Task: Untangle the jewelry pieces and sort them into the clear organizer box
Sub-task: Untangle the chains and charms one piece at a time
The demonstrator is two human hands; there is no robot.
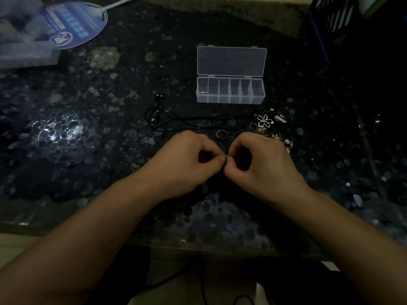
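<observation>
Organizer box (230,90) on desk (110,150), far centre, lid (231,61) lying open behind it. Cord necklace (176,118) before-left of box; ring (221,134) before it; flower pendant (264,119) and tangled chains (261,129) before-right. Hand fan (74,25) far left.

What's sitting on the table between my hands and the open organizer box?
The ring lies just beyond both hands, the left hand and the right hand. Past it, the black cord necklace stretches across the path. The organizer box lies open behind them, its lid back.
</observation>
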